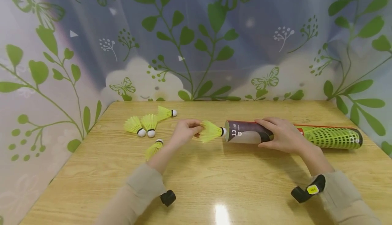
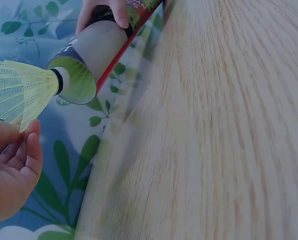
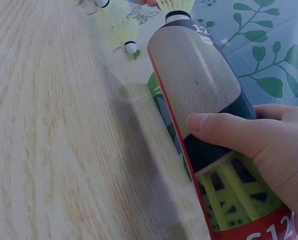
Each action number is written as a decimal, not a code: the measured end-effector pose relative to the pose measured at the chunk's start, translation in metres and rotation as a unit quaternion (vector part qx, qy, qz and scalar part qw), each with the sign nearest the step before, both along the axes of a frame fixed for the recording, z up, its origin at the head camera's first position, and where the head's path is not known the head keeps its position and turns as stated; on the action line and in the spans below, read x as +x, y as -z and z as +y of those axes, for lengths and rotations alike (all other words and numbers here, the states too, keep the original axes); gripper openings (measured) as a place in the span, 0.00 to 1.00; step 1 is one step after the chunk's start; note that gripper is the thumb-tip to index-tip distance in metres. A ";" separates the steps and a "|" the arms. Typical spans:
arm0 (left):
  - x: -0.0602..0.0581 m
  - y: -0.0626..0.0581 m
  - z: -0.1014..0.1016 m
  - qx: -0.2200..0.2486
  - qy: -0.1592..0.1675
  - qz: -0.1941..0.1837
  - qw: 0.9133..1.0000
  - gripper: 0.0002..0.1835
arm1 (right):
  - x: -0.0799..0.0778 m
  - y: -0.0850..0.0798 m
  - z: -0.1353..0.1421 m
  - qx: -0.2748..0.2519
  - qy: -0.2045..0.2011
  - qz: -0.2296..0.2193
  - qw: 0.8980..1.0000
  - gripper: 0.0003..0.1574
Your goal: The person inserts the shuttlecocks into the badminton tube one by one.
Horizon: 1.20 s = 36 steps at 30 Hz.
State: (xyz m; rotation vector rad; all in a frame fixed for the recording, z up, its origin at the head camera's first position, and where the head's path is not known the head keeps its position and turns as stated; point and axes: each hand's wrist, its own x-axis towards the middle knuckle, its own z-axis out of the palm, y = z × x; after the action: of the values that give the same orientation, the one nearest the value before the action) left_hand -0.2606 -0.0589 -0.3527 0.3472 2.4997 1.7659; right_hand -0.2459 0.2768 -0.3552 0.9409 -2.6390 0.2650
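In the head view my left hand (image 1: 187,131) pinches a yellow shuttlecock (image 1: 210,131) by the edge of its skirt. Its white cork points right, at the mouth of a printed shuttlecock tube (image 1: 246,133). The left wrist view shows the cork right at the tube's open end (image 2: 81,82), whose inside looks pale green. My right hand (image 1: 283,134) grips the tube around its middle, thumb on the near side, as the right wrist view also shows (image 3: 269,142). The tube lies sideways, its far end (image 1: 340,138) printed with a green net pattern.
Three yellow shuttlecocks lie at the back left of the wooden table (image 1: 196,187), one of them here (image 1: 149,123). Another shuttlecock (image 1: 154,148) lies beside my left forearm, partly hidden by it. A leaf-patterned curtain (image 1: 196,48) hangs behind the table.
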 end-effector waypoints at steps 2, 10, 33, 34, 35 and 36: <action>-0.001 0.001 0.005 0.006 0.005 0.001 1.000 0.12 | 0.000 0.000 0.000 0.000 0.001 0.001 1.000 0.49; -0.006 0.007 0.021 0.023 0.023 0.004 0.999 0.11 | 0.001 -0.002 -0.001 0.003 0.003 -0.003 1.000 0.49; -0.016 0.018 0.047 -0.031 0.020 0.025 0.999 0.07 | 0.002 -0.002 0.000 -0.001 0.001 -0.012 1.000 0.50; -0.017 0.017 0.047 -0.045 0.023 0.032 0.998 0.07 | 0.001 -0.001 0.000 -0.001 0.001 -0.011 1.000 0.50; -0.017 0.016 0.047 -0.058 0.026 0.040 0.997 0.07 | 0.001 -0.001 0.000 -0.001 0.001 -0.009 1.000 0.50; -0.018 0.016 0.047 -0.070 0.030 0.045 0.996 0.08 | 0.001 -0.001 0.000 0.000 0.000 -0.007 1.000 0.50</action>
State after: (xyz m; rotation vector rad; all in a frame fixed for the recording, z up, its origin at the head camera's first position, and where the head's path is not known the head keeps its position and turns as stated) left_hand -0.2783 -0.0122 -0.3683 0.4976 2.6267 1.5782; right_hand -0.2451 0.2771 -0.3543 0.9412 -2.6514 0.2735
